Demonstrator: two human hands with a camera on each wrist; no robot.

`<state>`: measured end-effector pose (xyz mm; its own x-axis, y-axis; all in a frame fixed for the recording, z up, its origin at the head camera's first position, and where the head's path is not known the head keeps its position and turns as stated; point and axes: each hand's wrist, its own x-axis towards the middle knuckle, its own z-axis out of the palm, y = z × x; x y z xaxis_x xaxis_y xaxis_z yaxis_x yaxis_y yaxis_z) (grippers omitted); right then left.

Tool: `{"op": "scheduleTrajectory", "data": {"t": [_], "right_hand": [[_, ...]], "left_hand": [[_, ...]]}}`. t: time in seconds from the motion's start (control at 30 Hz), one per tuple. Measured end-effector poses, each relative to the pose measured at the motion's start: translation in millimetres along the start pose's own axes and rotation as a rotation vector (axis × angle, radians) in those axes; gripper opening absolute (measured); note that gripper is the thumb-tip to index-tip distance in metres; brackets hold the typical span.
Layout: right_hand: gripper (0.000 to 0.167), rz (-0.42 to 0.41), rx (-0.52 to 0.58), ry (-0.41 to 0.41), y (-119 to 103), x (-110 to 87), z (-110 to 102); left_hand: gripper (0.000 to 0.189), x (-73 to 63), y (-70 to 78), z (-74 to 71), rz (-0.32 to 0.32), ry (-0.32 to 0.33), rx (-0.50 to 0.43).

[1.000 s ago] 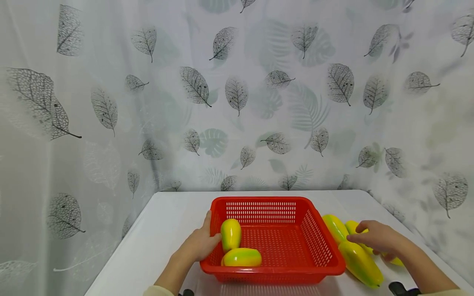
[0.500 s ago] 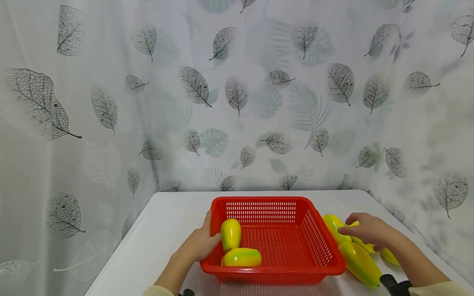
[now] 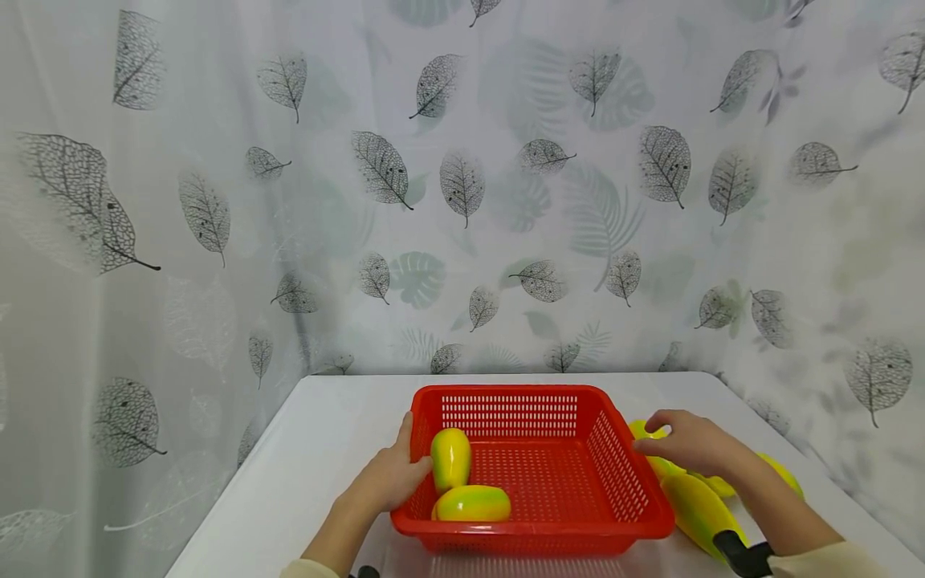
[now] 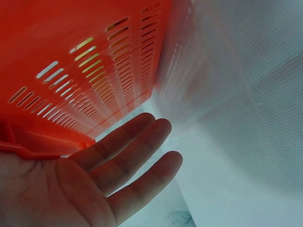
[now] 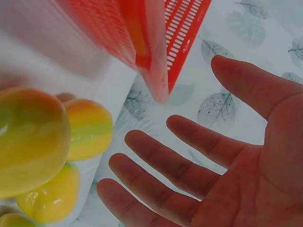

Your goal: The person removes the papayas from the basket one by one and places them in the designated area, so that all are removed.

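Basket (image 3: 535,527), red, stands on white bench (image 3: 340,417), two yellow-green fruits (image 3: 473,503) inside. Left hand (image 3: 392,478) touches its left side, fingers straight. Right hand (image 3: 690,444), fingers spread, holding nothing, hangs near further fruits (image 3: 697,514) right of it.

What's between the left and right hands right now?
The red plastic basket, with two yellow-green fruits in it; the head view shows this.
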<state>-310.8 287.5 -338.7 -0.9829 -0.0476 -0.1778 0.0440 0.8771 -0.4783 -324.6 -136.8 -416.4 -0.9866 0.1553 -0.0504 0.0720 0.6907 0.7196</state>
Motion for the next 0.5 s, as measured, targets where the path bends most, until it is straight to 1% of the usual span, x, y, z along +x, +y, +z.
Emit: {"op": "scheduleTrajectory", "data": {"t": [0.3,0.5], "right_hand": [[0.058,-0.059,0.013,0.025,-14.4,-0.1,6.5],[0.060,-0.066,0.051,0.015,-27.1,2.3,10.8]], "left_hand": [[0.095,0.5,0.5,0.3,-0.004,-0.002,0.001],[0.094,0.4,0.1,0.6,-0.007,-0.003,-0.002]]}}
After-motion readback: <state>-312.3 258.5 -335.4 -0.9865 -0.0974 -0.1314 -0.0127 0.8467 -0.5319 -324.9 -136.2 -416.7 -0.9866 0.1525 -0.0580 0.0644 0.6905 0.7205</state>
